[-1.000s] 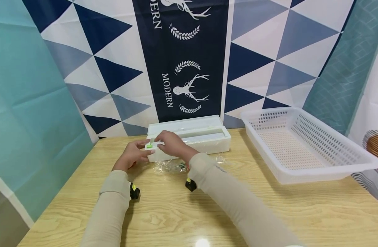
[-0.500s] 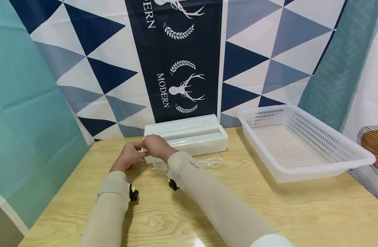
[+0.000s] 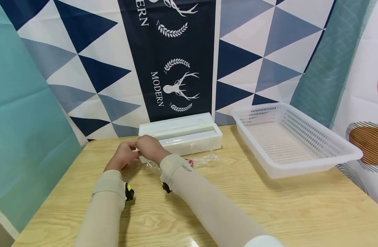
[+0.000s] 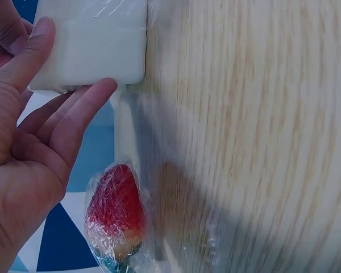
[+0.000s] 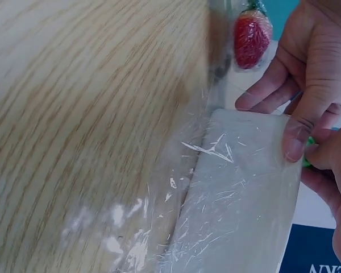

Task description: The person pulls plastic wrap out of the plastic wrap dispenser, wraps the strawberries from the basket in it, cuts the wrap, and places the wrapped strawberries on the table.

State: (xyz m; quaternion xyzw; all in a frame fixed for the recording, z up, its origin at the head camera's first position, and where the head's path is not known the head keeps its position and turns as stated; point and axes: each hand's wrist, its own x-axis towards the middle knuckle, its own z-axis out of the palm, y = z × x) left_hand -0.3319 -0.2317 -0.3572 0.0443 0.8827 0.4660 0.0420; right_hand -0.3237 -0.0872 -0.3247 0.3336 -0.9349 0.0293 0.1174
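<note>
A white cling film box (image 3: 195, 141) stands at the back of the table with its lid (image 3: 176, 124) raised. My left hand (image 3: 123, 156) grips the box's left end, thumb on the front and fingers against the end face in the left wrist view. My right hand (image 3: 151, 147) is at the same corner; its thumb and fingertips pinch a small green slider (image 5: 308, 153), mostly hidden by the fingers. Clear cling film (image 5: 210, 165) hangs over the box front onto the table. A strawberry wrapped in film (image 4: 116, 213) lies just left of the box, near my left hand.
A white perforated basket (image 3: 312, 164) stands at the right on the wooden table (image 3: 238, 199). A small red item (image 3: 190, 162) shows beside the film, partly behind the right sleeve. A patterned curtain (image 3: 176, 68) hangs behind the box.
The right hand has moved left along the box to its left corner, covering the green slider that showed earlier. The left hand keeps its hold. The head view has shifted slightly.
</note>
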